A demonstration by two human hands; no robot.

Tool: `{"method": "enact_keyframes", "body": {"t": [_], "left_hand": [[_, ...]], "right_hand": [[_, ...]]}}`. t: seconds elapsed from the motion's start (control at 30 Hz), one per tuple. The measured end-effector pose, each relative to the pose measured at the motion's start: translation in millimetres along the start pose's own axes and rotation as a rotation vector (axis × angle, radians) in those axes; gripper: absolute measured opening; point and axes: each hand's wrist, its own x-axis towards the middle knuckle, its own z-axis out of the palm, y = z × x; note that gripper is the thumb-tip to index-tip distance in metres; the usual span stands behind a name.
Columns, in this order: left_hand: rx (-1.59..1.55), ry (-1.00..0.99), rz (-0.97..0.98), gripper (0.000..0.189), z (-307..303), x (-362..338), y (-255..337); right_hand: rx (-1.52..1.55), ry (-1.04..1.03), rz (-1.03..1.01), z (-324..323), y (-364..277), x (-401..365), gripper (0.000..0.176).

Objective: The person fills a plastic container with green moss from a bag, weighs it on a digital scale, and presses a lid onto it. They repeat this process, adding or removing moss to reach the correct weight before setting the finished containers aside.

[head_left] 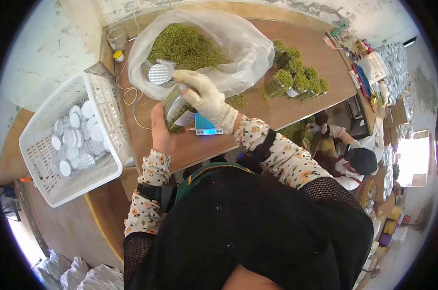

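Note:
My left hand [162, 133], bare, is wrapped round a clear jar [176, 115] filled with a green, stringy dried plant and held tilted over the table. My right hand [202, 96], in a pale glove, is at the jar's upper end with its fingers curled; what they hold, if anything, I cannot make out. A round lid [161, 73] with a printed liner is just beyond those fingers, at the edge of a big clear plastic bag [248, 53]. Inside the bag is a heap of the green plant [185, 46]. A small blue digital scale [209, 126] is beside the jar, its display lit.
A white plastic basket [37, 113] with many round lids [74, 137] stands at the left. Several filled jars [296, 79] are grouped on the brown table [325, 63]. A yellow-capped container [118, 56] and a cord lie near the wall. Another person [354, 159] in a dark cap works at the right.

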Motion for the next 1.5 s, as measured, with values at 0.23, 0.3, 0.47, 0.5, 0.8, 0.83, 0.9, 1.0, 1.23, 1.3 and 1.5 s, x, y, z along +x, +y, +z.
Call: {"method": "enact_keyframes", "body": {"t": [0.23,0.3,0.47,0.5,0.8,0.83,0.9,1.0,1.23,1.3,1.5], "left_hand": [[0.277,0.082,0.100,0.046,-33,-41,-6],[0.465,0.034,0.206,0.048,-86,-62,-1],[0.650,0.276,0.076,0.041,-184,-177,34],[0.699,0.365,0.014,0.039,-207,-199,36],[1.300,1.479,-0.422,0.065,-419,-307,-40],[1.262,1.579,-0.493,0.069,-414,-304,-41],[1.310,1.529,-0.633,0.072,-424,-296,-44],[1.407,1.407,-0.480,0.072,-403,-278,-47],[1.537,1.016,-0.050,0.069,-368,-231,-75],[1.565,0.954,0.009,0.069,-358,-224,-79],[1.524,0.926,0.049,0.067,-341,-223,-57]], "right_hand": [[0.143,-0.139,0.266,-2,20,-39,0.044],[0.242,-0.117,0.303,-38,22,-41,0.053],[-0.962,0.050,-0.005,-199,98,-54,0.039],[-1.105,0.021,0.051,-209,76,-54,0.033],[-1.410,-0.216,0.530,-230,139,-112,0.049],[-1.401,-0.209,0.526,-231,150,-117,0.049],[-1.389,-0.197,0.514,-239,172,-125,0.049],[-1.279,-0.139,0.559,-242,189,-123,0.044],[-1.199,-0.048,0.573,-241,190,-119,0.028],[-1.240,-0.022,0.532,-238,196,-115,0.022],[-1.335,0.158,0.338,-241,190,-112,0.031]]}}
